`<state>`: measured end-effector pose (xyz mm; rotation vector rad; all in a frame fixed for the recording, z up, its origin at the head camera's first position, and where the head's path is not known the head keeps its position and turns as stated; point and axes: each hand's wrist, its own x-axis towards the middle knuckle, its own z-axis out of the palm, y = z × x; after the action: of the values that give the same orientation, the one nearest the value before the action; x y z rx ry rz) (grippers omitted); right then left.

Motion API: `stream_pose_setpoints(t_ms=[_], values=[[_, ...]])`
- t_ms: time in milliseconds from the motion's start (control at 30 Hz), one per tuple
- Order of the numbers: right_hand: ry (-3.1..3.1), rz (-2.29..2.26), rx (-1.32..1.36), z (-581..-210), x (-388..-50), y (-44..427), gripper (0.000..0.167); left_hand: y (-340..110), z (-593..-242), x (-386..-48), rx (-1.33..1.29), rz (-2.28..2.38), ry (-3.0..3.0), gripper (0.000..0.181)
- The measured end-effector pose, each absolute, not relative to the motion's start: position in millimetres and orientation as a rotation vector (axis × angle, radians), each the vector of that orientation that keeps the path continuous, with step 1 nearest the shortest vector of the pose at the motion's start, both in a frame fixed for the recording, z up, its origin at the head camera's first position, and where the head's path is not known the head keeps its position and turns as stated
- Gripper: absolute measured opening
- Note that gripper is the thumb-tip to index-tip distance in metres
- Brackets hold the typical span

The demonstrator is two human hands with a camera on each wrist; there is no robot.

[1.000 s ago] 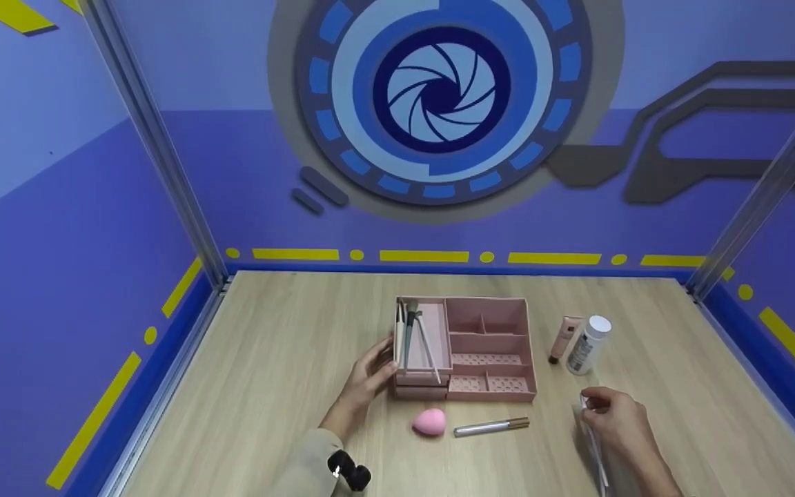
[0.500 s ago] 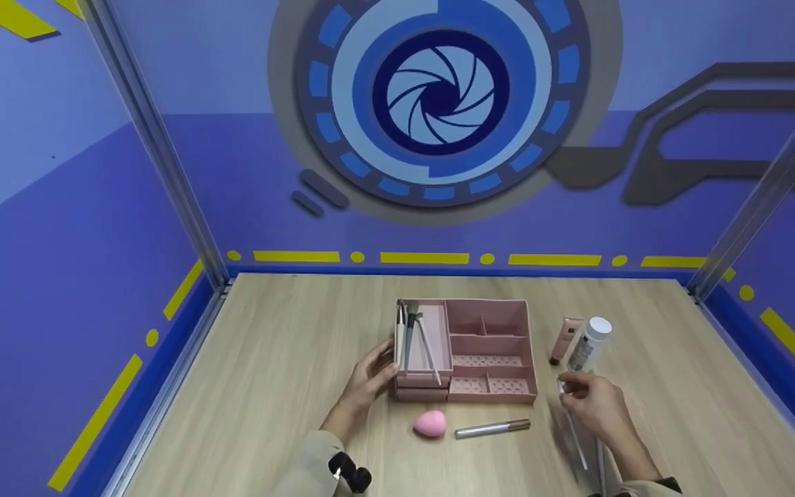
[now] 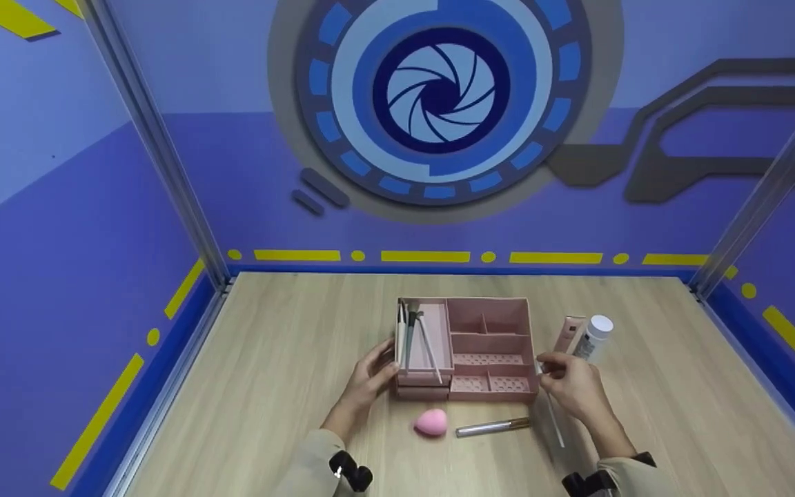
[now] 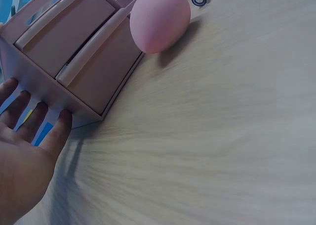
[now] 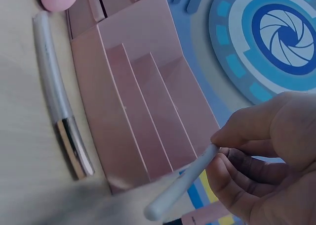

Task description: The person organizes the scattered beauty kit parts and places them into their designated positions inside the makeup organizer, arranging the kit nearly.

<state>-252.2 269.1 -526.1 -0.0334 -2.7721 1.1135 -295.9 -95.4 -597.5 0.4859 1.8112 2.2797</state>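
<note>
The pink makeup organizer (image 3: 491, 393) stands mid-table, with several brushes (image 3: 408, 338) lying in its left top tray. My left hand (image 3: 364, 383) rests on its left side, with extended fingertips (image 4: 61, 123) touching the wall in the left wrist view. My right hand (image 3: 573, 386) is just right of the organizer. Between thumb and fingers it pinches a slim white-handled makeup brush (image 5: 180, 185), whose rounded handle end points down toward the table; its other end is hidden by the fingers. In front lie a pink egg-shaped sponge (image 3: 432, 422) and a silver tube with a gold cap (image 3: 493, 428).
Behind the right hand stand a white-capped bottle (image 3: 599, 330) and a pink squeeze tube (image 3: 568, 333), both partly covered. Right of the tray, the organizer has several dividers (image 3: 484, 336). Blue and purple walls (image 3: 232, 193) enclose the wooden table (image 3: 287, 310) on three sides.
My right hand has moved left with the brush, from the right side of the table to beside the organizer. My left hand stays at the organizer's side.
</note>
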Motion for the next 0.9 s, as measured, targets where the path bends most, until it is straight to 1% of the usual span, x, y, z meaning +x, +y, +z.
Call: stream_pose_setpoints(t_ms=[367,700,900], values=[[-2.698,1.116,0.068,-515,-272,243,0.030,-94,-599,-296,0.457,2.298,1.788,0.065],[-2.666,1.064,0.096,-506,-286,224,0.029,-94,-598,-295,0.462,2.298,1.800,0.065],[-2.660,1.148,0.108,-502,-294,214,0.031,-94,-598,-296,0.448,2.288,1.811,0.065]])
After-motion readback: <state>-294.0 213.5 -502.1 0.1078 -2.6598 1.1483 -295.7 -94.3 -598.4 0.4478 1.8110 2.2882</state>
